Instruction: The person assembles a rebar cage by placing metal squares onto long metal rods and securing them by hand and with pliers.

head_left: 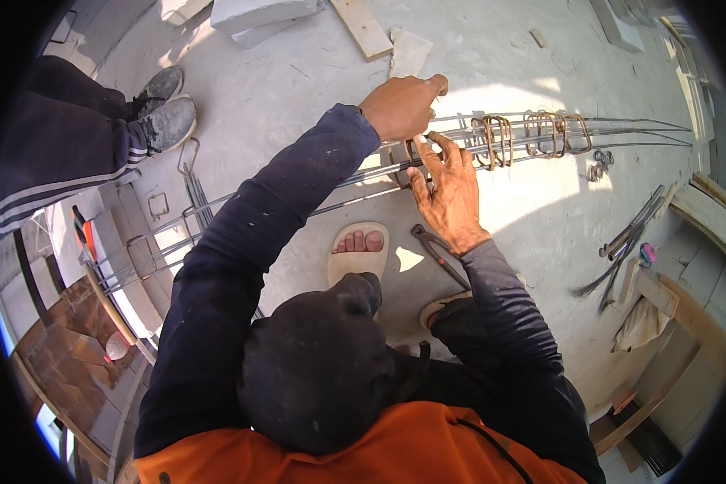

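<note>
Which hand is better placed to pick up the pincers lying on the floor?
Probably the right hand. It rests on the rebar cage directly above the pincers, which lie beside its wrist. The left hand grips the bars farther away, across the cage.

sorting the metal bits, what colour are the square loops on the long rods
Rusty brown, clear in the head view: the loops sit bunched around the grey rods.

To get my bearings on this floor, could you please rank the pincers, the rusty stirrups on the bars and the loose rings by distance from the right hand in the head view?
From the right hand:
1. Pincers, on the floor just below the hand.
2. Rusty stirrups, threaded on the bars, up and to the right.
3. Loose rings, on the floor farther right.
</note>
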Motion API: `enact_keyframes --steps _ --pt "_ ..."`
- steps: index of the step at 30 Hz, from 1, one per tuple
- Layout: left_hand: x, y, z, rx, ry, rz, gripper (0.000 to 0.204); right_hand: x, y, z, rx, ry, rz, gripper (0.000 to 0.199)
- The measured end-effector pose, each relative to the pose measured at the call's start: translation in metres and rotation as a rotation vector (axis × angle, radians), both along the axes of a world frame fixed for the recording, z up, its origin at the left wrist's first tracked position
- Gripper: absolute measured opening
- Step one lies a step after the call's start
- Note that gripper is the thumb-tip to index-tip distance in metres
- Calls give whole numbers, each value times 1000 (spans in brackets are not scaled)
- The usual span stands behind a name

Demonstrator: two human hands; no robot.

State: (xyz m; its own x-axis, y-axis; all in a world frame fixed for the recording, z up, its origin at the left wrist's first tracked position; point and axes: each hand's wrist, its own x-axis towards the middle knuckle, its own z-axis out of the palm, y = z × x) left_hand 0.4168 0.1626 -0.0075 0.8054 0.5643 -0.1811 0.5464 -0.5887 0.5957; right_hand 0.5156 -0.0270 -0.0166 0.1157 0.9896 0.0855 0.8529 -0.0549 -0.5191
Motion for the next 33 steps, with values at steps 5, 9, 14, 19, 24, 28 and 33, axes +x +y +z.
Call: enact_keyframes --steps 5,9,14,19,24,28,33 --pt "-44 -7 4 -234 166 144 22 51 -56 -9 -319 89 273 36" --pt "-56 -24 -7 -102 -69 101 20 58 -116 -24 -661 -67 383 48" --pt "-59 -15 -19 42 -108 -108 25 48 -149 -45 -696 -98 279 69" --pt "-73 -9 -30 5 -87 -151 40 47 -141 -47 -671 -88 212 55" --pt "-93 -17 -40 -97 34 -194 62 69 -112 -31 -1167 129 231 37" --pt "-96 -23 -47 -8 -54 -199 59 93 -95 5 -1262 796 7 29" --pt "-98 -23 -52 22 -104 -212 53 113 -73 70 -1093 1099 -171 22"
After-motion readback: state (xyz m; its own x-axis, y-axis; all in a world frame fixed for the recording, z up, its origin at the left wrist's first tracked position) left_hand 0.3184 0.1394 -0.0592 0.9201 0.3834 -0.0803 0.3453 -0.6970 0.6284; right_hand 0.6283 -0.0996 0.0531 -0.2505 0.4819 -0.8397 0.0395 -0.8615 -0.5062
